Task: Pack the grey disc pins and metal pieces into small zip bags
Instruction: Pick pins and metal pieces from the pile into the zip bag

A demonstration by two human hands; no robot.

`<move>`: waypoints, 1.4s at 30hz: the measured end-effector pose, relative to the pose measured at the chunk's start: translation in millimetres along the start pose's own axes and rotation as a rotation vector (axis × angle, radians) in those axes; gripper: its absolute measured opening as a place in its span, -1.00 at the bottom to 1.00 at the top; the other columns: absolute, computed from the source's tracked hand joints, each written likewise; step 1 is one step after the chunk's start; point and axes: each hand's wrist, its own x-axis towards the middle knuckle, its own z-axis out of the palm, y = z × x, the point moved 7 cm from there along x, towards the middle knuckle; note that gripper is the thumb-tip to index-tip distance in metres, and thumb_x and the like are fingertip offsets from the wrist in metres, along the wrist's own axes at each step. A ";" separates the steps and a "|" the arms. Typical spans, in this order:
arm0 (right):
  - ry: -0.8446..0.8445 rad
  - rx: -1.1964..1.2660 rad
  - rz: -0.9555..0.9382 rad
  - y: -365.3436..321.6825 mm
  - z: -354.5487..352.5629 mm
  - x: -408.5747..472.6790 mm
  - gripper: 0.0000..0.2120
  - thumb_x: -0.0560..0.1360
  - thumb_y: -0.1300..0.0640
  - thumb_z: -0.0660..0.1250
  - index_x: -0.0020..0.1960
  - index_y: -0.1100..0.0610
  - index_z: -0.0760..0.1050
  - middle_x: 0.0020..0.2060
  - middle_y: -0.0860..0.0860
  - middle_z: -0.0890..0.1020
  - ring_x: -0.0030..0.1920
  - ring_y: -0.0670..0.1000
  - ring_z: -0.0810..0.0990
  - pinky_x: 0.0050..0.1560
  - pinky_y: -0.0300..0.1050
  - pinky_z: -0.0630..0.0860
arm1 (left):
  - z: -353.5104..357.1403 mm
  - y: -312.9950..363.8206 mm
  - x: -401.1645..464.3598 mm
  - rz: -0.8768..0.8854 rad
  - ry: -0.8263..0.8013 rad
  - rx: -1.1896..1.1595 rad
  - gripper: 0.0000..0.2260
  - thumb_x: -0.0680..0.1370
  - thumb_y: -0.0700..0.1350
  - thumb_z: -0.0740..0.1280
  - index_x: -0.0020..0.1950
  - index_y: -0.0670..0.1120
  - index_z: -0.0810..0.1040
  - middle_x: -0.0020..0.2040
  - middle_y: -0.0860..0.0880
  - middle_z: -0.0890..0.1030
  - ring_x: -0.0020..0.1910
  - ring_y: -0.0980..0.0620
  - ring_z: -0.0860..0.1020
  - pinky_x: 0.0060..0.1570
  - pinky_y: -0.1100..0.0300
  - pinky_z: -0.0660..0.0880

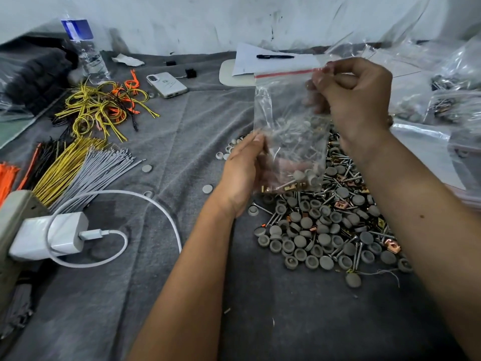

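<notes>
The right hand (pixel 355 100) is pinching the red zip strip of one clear plastic zip bag (pixel 283 105). The left hand (pixel 243 175) is cupping its underside with relaxed fingers. One heap of grey disc pins and copper-coloured metal pieces (pixel 330 230) is lying toward the grey cloth worktop's (pixel 182 121) right edge.

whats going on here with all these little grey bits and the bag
A person is packing hardware. The right hand pinches the red-striped top of a small zip bag, held up above the table; the left hand supports its lower side. The bag already holds grey disc pins and metal pieces. A loose pile lies on the grey cloth below.
</notes>
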 end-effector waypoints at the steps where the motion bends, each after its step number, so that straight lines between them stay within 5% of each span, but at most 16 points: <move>1: 0.009 -0.008 0.016 4.8 -1.9 -1.4 -0.90 0.54 0.24 0.48 0.01 0.23 0.59 -0.24 0.08 0.75 -0.35 0.06 0.71 -0.40 -0.15 0.57 | -0.1 -0.2 0.7 -0.003 -0.017 0.013 -0.73 0.76 -0.09 0.01 -0.04 -0.06 0.42 -0.16 -0.26 0.71 -0.34 -0.11 0.65 -0.35 0.14 0.49; 7: 0.074 0.036 0.109 25.0 -12.7 -9.9 -0.92 0.53 0.27 0.49 -0.01 0.18 0.62 -0.25 0.04 0.76 -0.30 -0.04 0.72 -0.37 -0.18 0.60 | -1.3 -2.6 2.5 -0.006 -0.061 0.068 -0.74 0.76 -0.09 -0.03 -0.08 -0.13 0.29 -0.08 -0.46 0.65 -0.18 -0.35 0.62 -0.28 0.01 0.37; 12: 0.018 0.025 0.104 26.9 -12.6 -18.3 -0.95 0.53 0.24 0.49 -0.02 0.15 0.65 -0.21 0.08 0.76 -0.33 0.02 0.69 -0.35 -0.11 0.60 | -7.0 -1.1 2.3 0.007 -0.018 0.208 -0.52 0.68 0.14 0.11 0.02 -0.30 0.46 -0.08 -0.37 0.69 -0.29 -0.21 0.65 -0.24 0.04 0.51; 16: -0.023 0.032 0.101 33.0 -11.4 -28.8 -0.96 0.54 0.23 0.48 -0.02 0.15 0.67 -0.21 0.06 0.76 -0.29 -0.02 0.70 -0.35 -0.13 0.62 | -15.4 0.0 3.7 0.005 0.034 0.220 -0.39 0.70 0.15 0.13 -0.12 -0.40 0.57 -0.11 -0.42 0.67 -0.31 -0.23 0.61 -0.27 -0.02 0.47; 19: -0.044 0.053 0.149 42.8 -11.1 -33.1 -0.91 0.59 0.24 0.42 -0.02 0.08 0.67 -0.19 0.02 0.76 -0.24 -0.08 0.70 -0.30 -0.20 0.59 | -13.1 -6.9 2.4 -0.106 -0.030 -0.011 -0.50 0.70 0.11 0.15 0.22 -0.34 0.53 0.03 -0.47 0.63 -0.19 -0.31 0.64 -0.12 -0.19 0.59; 21: -0.079 0.093 0.178 46.8 -8.8 -35.2 -0.88 0.60 0.25 0.38 0.00 0.08 0.67 -0.16 0.04 0.77 -0.19 -0.05 0.72 -0.22 -0.17 0.62 | -12.0 -9.5 1.9 -0.151 -0.077 -0.090 -0.53 0.67 0.18 0.15 0.28 -0.18 0.55 0.02 -0.37 0.68 -0.22 -0.29 0.68 -0.16 -0.09 0.65; 24: -0.155 0.114 0.155 46.0 -2.1 -40.1 -0.86 0.60 0.28 0.37 0.06 0.09 0.64 -0.15 0.05 0.77 -0.16 -0.01 0.75 -0.20 -0.17 0.64 | -24.0 -6.3 6.7 -0.049 0.046 -0.005 -0.52 0.64 0.27 0.19 0.16 -0.08 0.69 0.09 -0.24 0.72 0.02 -0.29 0.70 -0.05 -0.10 0.66; 27: -0.222 0.078 0.104 42.5 5.5 -46.0 -0.82 0.59 0.28 0.40 0.13 0.06 0.58 -0.13 0.04 0.77 -0.10 0.05 0.77 -0.18 -0.13 0.66 | -38.0 -1.0 9.1 0.012 0.218 0.096 -0.42 0.50 0.33 0.34 0.12 -0.18 0.63 0.02 -0.19 0.74 -0.16 -0.10 0.67 -0.27 0.09 0.56; 29: -0.253 0.024 0.077 41.1 9.2 -48.9 -0.83 0.59 0.25 0.40 0.15 0.07 0.55 -0.11 0.01 0.77 -0.08 0.04 0.77 -0.19 -0.12 0.67 | -40.6 -0.2 10.7 0.036 0.216 0.078 -0.46 0.47 0.25 0.44 0.16 -0.20 0.63 -0.02 -0.18 0.73 -0.18 -0.13 0.64 -0.21 0.04 0.58; 33: -0.276 -0.001 0.075 41.0 14.9 -52.2 -0.91 0.59 0.22 0.41 0.09 0.14 0.58 -0.13 0.00 0.77 -0.13 0.02 0.77 -0.28 -0.19 0.65 | -42.5 6.4 7.9 0.103 0.238 0.038 -0.94 0.54 -0.14 0.48 -0.11 -0.10 0.70 -0.16 -0.13 0.72 -0.23 -0.03 0.67 -0.16 0.10 0.62; 36: -0.239 0.004 0.084 42.6 13.8 -52.8 -0.95 0.58 0.21 0.43 -0.01 0.09 0.65 -0.17 0.02 0.76 -0.18 0.00 0.76 -0.29 -0.20 0.64 | -43.7 10.0 7.5 0.148 0.284 0.053 -0.81 0.62 -0.21 0.39 -0.18 -0.09 0.69 -0.20 -0.12 0.71 -0.22 -0.02 0.66 -0.04 0.04 0.63; 42: -0.272 0.112 0.113 39.2 13.1 -53.2 -0.86 0.55 0.20 0.46 -0.13 0.00 0.71 -0.22 0.01 0.72 -0.23 -0.03 0.68 -0.33 -0.18 0.60 | -47.5 13.4 5.9 0.230 0.378 0.144 -0.85 0.62 -0.17 0.41 -0.14 -0.09 0.69 -0.23 -0.05 0.72 -0.30 0.07 0.64 -0.31 0.18 0.57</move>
